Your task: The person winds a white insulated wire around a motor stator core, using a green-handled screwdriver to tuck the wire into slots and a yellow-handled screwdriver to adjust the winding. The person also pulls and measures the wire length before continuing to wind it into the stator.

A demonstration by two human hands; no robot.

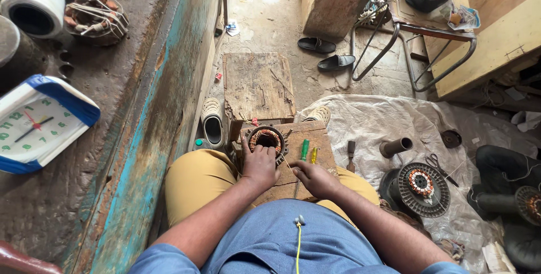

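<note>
Workshop floor, small worn wooden block (pixel 304 156) across the knees. Left hand (pixel 260 167) clasps the round copper-wound motor stator (pixel 265 139) at the block's far left; right hand (pixel 315 179), fingers curled together, pins thin wire. Loose grip could tip the stator off.

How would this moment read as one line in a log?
left hand: on stator | right hand: on wooden block, near screwdrivers | rotor: on sheet
</note>
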